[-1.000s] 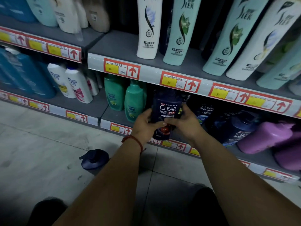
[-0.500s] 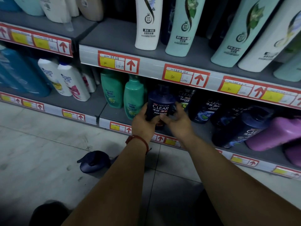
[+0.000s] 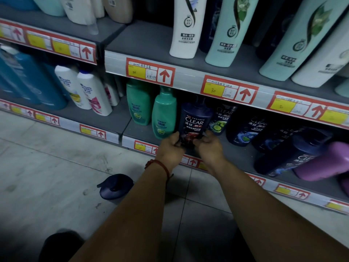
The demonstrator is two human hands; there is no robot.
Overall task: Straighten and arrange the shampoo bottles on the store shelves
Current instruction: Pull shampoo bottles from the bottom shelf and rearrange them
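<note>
A dark blue CLEAR shampoo bottle (image 3: 194, 121) stands upright on the bottom shelf (image 3: 143, 135), right beside a green pump bottle (image 3: 164, 118). My left hand (image 3: 171, 148) grips its lower left side and my right hand (image 3: 208, 148) grips its lower right side. More dark CLEAR bottles (image 3: 243, 129) stand behind and to the right. Further right, a dark blue bottle (image 3: 289, 156) and a purple bottle (image 3: 324, 161) lie tipped over on the same shelf.
A dark blue bottle (image 3: 115, 186) lies on the tiled floor in front of the shelf. White and teal bottles (image 3: 222, 31) line the upper shelf. White Head & Shoulders bottles (image 3: 90, 91) and large blue bottles stand at the left. My dark shoe (image 3: 60, 246) shows bottom left.
Both hands carried the CLEAR bottle from in front of the shelf edge back onto the bottom shelf, where it now stands next to the green bottle. The view shifted closer.
</note>
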